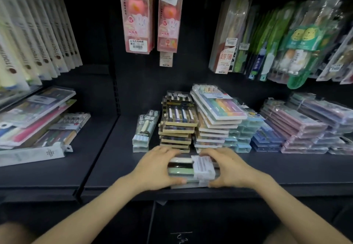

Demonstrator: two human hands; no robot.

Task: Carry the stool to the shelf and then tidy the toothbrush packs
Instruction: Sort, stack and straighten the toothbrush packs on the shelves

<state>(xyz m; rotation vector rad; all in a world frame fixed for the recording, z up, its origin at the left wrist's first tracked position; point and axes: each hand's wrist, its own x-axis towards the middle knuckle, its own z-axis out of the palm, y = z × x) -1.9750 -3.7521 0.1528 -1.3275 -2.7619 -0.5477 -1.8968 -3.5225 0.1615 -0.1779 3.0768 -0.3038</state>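
A clear toothbrush pack point(193, 169) with white, black and green brushes and a white label lies near the front edge of the dark shelf point(286, 169). My left hand point(156, 167) grips its left end and my right hand point(227, 167) grips its right end. Just behind stand stacks of toothbrush packs: a gold-edged stack point(178, 123), a pastel stack point(215, 117) leaning askew, and a slim pale pack point(145, 129) to their left. No stool is in view.
Blue packs point(265, 138) and pink packs point(301, 129) are piled at the right. Pink rabbit packs point(137, 14) hang above, green ones point(298, 39) at upper right, white boxes point(38, 39) at upper left. Loose packs point(42, 121) lie on the left shelf.
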